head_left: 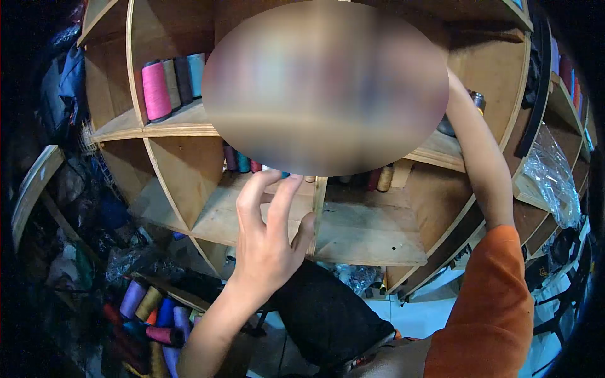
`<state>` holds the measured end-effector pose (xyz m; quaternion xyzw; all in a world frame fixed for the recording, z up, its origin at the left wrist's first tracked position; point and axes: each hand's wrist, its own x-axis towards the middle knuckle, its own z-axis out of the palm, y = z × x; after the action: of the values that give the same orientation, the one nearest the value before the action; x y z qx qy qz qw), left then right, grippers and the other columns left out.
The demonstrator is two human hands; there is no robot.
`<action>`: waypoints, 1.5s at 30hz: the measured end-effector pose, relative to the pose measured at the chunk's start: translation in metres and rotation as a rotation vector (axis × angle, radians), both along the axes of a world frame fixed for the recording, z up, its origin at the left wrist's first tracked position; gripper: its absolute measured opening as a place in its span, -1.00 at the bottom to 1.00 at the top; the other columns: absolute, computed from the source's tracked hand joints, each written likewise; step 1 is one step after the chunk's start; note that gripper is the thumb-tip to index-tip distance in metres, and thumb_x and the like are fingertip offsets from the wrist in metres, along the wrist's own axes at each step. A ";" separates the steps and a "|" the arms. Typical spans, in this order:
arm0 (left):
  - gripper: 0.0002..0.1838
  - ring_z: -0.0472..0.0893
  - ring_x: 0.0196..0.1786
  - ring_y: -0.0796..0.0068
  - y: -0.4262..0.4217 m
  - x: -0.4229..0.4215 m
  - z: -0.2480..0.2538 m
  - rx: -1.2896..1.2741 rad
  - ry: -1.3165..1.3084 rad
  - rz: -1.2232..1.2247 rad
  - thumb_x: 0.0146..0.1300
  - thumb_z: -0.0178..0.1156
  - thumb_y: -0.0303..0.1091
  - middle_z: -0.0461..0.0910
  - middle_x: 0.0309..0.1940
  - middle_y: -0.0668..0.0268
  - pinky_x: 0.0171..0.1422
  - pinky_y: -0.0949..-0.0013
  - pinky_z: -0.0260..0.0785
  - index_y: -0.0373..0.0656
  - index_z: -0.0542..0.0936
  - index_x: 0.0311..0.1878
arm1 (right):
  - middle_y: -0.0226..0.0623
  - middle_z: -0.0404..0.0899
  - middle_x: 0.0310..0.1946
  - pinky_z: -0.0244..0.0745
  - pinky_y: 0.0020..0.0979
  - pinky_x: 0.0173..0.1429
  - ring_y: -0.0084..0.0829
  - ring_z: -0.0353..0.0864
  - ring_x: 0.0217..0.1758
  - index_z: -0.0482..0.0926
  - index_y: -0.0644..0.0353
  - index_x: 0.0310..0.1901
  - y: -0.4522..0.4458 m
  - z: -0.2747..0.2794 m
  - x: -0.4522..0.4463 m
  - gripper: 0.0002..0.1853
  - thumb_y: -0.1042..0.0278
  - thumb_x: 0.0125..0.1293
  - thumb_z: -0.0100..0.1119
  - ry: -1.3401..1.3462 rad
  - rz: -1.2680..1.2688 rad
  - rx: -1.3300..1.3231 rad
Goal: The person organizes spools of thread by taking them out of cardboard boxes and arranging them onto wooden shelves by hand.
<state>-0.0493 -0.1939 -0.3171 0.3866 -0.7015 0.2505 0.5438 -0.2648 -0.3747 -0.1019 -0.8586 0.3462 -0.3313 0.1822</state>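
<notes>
My left hand (268, 236) is raised in front of the lower shelf (217, 211), its fingers bent and apart with nothing visible between them. Its fingertips reach the lower edge of a blurred oval, close to small thread spools at the back of that shelf. My right forearm (482, 151), below an orange sleeve (482, 302), reaches up to the shelf unit. The blur covers my right hand, so its fingers and anything in them are hidden. Left of the blur, a pink thread cone (156, 91) stands upright beside a dark cone (182, 80) and a light blue cone (196, 74).
Wooden dividers (167, 183) split the shelf unit into compartments. Several loose thread cones (132, 299) lie in a pile at lower left. Clear plastic wrap (554, 183) hangs at the right. A tiled floor (416, 318) shows below.
</notes>
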 end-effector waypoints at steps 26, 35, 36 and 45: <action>-0.63 0.63 -0.15 0.17 0.139 0.250 -0.056 1.102 0.021 0.713 0.16 0.22 -0.21 0.62 -0.22 0.03 -0.06 0.22 0.46 -0.28 0.53 -0.06 | -0.15 0.57 -0.15 0.52 -0.34 -0.15 -0.20 0.61 -0.22 0.49 0.17 0.01 0.143 -0.223 0.183 -0.60 0.31 0.11 0.25 0.333 1.136 -0.067; -0.66 0.49 0.06 0.01 0.218 0.240 -0.134 1.290 0.019 0.703 0.09 0.13 -0.44 0.53 -0.06 0.01 0.18 0.13 0.33 -0.22 0.52 -0.02 | -0.11 0.56 -0.17 0.49 -0.20 0.01 -0.12 0.55 -0.05 0.52 0.22 -0.08 0.177 -0.355 0.326 -0.56 0.30 -0.06 0.30 0.710 1.366 -0.380; -0.67 0.49 0.05 0.01 0.219 0.240 -0.132 1.244 0.058 0.824 0.09 0.14 -0.43 0.53 -0.06 0.02 0.17 0.13 0.33 -0.22 0.52 -0.03 | -0.14 0.57 -0.17 0.53 -0.20 -0.03 -0.12 0.57 -0.08 0.54 0.19 -0.11 0.178 -0.381 0.330 -0.57 0.31 -0.09 0.29 0.592 1.428 -0.474; -0.32 0.49 0.02 -0.16 0.246 0.278 -0.151 1.027 0.362 1.589 0.06 0.23 0.14 0.47 -0.04 -0.13 0.06 -0.01 0.39 -0.27 0.42 0.05 | -0.11 0.55 -0.17 0.51 -0.23 -0.01 -0.17 0.56 -0.07 0.54 0.24 -0.14 0.178 -0.332 0.306 -0.55 0.24 -0.12 0.31 0.659 1.320 -0.412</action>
<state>0.2282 0.0517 -0.4679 0.9725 -0.1642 0.1445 0.0799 0.0412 -0.1970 -0.4336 -0.9585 -0.2706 0.0616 0.0659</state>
